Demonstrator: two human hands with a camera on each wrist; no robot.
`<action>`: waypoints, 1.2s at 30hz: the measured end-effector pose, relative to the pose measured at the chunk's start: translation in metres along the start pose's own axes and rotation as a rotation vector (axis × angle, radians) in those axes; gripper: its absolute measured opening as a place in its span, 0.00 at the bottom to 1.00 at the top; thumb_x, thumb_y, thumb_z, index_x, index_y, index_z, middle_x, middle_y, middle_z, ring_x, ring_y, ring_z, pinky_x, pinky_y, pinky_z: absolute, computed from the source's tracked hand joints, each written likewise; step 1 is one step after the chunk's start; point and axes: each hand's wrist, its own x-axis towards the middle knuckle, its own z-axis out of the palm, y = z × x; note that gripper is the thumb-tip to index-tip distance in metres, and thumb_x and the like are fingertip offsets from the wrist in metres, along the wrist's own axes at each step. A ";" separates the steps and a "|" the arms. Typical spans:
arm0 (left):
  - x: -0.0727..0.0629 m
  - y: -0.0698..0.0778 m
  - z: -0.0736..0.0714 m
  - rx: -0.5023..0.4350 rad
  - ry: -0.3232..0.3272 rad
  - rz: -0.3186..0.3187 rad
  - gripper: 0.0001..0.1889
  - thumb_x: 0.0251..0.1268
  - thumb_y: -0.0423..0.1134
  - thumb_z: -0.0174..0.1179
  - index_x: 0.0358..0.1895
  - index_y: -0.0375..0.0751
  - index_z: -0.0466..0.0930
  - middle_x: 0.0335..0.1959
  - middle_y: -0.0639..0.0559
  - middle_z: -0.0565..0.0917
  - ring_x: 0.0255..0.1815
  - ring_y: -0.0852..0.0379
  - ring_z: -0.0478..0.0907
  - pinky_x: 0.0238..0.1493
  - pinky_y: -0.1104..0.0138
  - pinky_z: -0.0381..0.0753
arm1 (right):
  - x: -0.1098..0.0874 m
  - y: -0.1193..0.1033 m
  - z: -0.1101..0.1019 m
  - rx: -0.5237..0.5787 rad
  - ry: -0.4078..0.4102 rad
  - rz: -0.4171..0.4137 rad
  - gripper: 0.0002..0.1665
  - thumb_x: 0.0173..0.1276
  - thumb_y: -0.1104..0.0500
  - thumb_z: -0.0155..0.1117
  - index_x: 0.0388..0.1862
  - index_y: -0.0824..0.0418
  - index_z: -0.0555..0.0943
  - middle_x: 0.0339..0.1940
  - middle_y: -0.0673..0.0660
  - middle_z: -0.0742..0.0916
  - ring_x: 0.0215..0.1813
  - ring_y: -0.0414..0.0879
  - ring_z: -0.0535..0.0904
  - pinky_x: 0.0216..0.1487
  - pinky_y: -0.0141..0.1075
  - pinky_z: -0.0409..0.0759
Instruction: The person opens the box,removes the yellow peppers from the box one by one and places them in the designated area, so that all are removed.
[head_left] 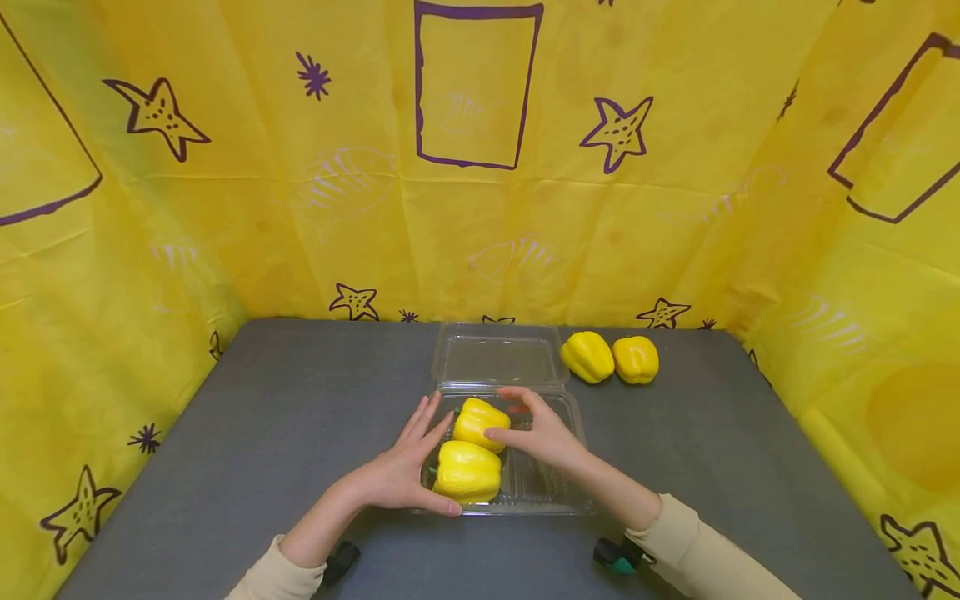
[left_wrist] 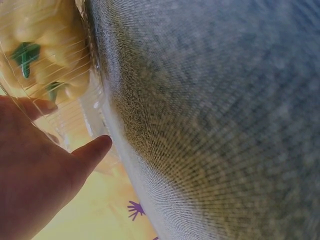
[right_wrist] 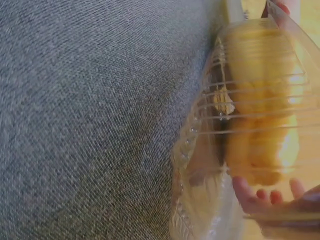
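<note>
Yellow fabric [head_left: 480, 217] printed with dark starfish and frame outlines encloses the back and both sides of the work area. Within it stands a table [head_left: 315, 417] with a matt dark-grey top; the wrist views show a woven texture. On the table, ahead of the person, rests a clear hinged container, its lid [head_left: 495, 358] folded back and its base [head_left: 551, 479] nearer the person. Caution: the plastic appears thin and light, so uneven hand pressure could slide the base or flex its wall. The left hand [head_left: 397, 479] is extended, fingers spread along the left wall and thumb at the front edge; it grips nothing. The right hand [head_left: 543, 433] is loosely bent, thumb against the far pepper [head_left: 476, 417]; no firm grip shows, and contact by its other fingers cannot be told. The far pepper and the near pepper [head_left: 468, 472] lie in the left half of the base, one behind the other; their rounded bodies could roll rightward if nudged. Two further peppers [head_left: 587, 357] lie on the table right of the lid, where a stray forearm could displace them. Green stems [left_wrist: 26, 59] face the left wall; pressing there could bend them.
</note>
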 end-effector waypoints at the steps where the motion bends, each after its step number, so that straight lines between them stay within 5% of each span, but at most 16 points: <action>1: 0.000 0.000 0.000 -0.001 0.000 0.001 0.65 0.43 0.64 0.73 0.79 0.43 0.41 0.79 0.52 0.24 0.77 0.49 0.19 0.65 0.32 0.48 | 0.000 0.000 0.001 -0.006 -0.005 -0.001 0.40 0.58 0.46 0.75 0.67 0.52 0.71 0.67 0.53 0.73 0.64 0.55 0.69 0.52 0.50 0.78; 22: 0.001 0.002 -0.001 -0.010 -0.008 0.011 0.64 0.44 0.64 0.73 0.79 0.43 0.42 0.79 0.52 0.24 0.77 0.48 0.18 0.65 0.32 0.50 | 0.006 0.003 0.014 -0.148 -0.006 0.019 0.42 0.57 0.43 0.73 0.67 0.59 0.72 0.62 0.58 0.76 0.57 0.53 0.73 0.50 0.47 0.77; 36: 0.002 0.002 0.000 -0.015 -0.007 -0.001 0.64 0.44 0.63 0.73 0.79 0.43 0.42 0.78 0.53 0.23 0.76 0.50 0.18 0.65 0.33 0.50 | 0.008 0.011 0.023 -0.104 0.056 0.031 0.40 0.56 0.42 0.73 0.64 0.57 0.74 0.59 0.56 0.76 0.53 0.52 0.74 0.49 0.45 0.76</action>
